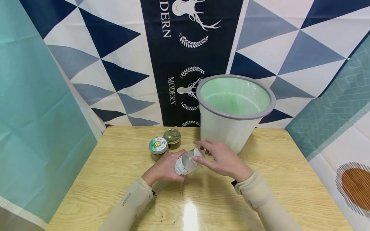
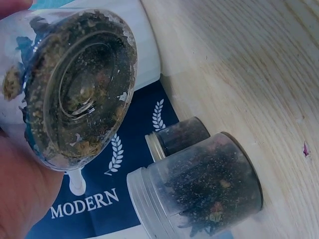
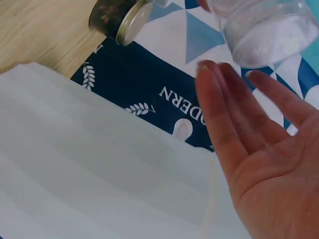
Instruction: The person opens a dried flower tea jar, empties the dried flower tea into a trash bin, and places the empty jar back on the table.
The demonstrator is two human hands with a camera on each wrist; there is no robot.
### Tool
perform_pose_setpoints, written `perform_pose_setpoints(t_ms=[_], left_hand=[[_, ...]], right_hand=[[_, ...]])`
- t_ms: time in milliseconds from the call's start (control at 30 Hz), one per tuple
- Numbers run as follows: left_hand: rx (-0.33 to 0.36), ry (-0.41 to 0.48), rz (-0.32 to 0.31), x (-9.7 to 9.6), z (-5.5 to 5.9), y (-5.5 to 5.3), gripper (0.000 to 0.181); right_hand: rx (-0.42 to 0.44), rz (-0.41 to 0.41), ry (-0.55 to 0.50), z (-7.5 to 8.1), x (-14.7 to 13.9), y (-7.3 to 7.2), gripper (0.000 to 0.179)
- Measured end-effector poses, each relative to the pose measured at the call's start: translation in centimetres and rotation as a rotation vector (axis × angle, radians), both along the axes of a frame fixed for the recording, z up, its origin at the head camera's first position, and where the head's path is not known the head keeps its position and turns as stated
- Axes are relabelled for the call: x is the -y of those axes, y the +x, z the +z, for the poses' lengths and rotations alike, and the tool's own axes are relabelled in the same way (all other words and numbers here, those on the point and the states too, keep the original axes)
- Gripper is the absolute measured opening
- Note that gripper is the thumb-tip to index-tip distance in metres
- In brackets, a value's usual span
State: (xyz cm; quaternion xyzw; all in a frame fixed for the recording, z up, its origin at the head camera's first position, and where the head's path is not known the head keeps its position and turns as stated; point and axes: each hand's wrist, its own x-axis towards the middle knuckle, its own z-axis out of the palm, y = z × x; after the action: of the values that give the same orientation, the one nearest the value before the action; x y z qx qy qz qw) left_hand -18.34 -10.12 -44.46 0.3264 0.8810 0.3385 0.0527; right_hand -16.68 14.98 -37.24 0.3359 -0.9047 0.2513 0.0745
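Observation:
My left hand [image 1: 167,167] grips a clear jar [image 1: 189,162] with a pale printed label, tilted over the table. The jar's round whitish end points towards my right hand [image 1: 226,159]. Seen from below in the left wrist view, the jar base [image 2: 82,94] shows brownish dried bits inside. My right hand has its fingers spread beside the whitish end, the thumb overlapping it in the head view; its fingers [image 3: 219,109] hold nothing. Behind the left hand stand a jar with a green and white printed lid [image 1: 158,145] and a smaller gold-lidded jar [image 1: 172,136], both holding dark dried pieces.
A tall white bin [image 1: 224,128] with a grey rim stands at the back right, close behind my right hand. Small dark crumbs lie on the wooden table [image 1: 115,186] near the front. A patterned cloth [image 1: 121,64] hangs behind the table.

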Motion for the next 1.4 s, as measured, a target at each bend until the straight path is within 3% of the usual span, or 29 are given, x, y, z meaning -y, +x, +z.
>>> perform_pose_setpoints(t_ms=[133, 233, 367, 533, 667, 833, 1000, 1167, 1267, 1400], left_hand=[[0.000, -0.002, 0.000, 0.1, -0.1, 0.1, 0.068], [-0.015, -0.007, -0.009, 0.1, -0.2, 0.3, 0.068], [-0.036, -0.008, -0.008, 0.1, -0.2, 0.2, 0.068], [-0.024, -0.001, -0.002, -0.1, 0.0, -0.1, 0.069], [-0.015, -0.002, -0.007, -0.1, 0.0, -0.1, 0.070], [-0.020, -0.007, -0.015, -0.1, -0.3, 0.0, 0.069], [-0.004, 0.013, -0.010, -0.2, -0.5, 0.0, 0.070], [-0.002, 0.017, -0.015, -0.3, -0.4, 0.0, 0.069], [-0.011, 0.008, -0.017, -0.3, -0.3, 0.0, 0.068], [-0.017, 0.001, -0.009, -0.2, -0.3, 0.0, 0.068]], right_hand=[[0.021, 0.027, 0.019, -0.4, 0.4, 0.0, 0.059], [0.036, 0.104, -0.004, -0.4, 0.2, 0.1, 0.058], [0.020, 0.173, -0.035, -0.3, -0.5, 0.3, 0.070], [-0.038, 0.086, -0.054, -0.2, -0.3, 0.2, 0.065], [-0.030, 0.045, -0.034, -0.5, 0.1, 0.1, 0.062], [-0.021, 0.120, -0.045, -0.8, -0.1, 0.2, 0.060], [-0.029, 0.185, -0.085, -0.6, -0.8, 0.3, 0.075], [-0.052, 0.091, -0.060, -0.8, -0.2, 0.3, 0.067], [-0.018, 0.034, -0.034, -0.9, 0.1, 0.4, 0.065], [0.039, 0.036, -0.043, -0.9, 0.0, 0.5, 0.069]])
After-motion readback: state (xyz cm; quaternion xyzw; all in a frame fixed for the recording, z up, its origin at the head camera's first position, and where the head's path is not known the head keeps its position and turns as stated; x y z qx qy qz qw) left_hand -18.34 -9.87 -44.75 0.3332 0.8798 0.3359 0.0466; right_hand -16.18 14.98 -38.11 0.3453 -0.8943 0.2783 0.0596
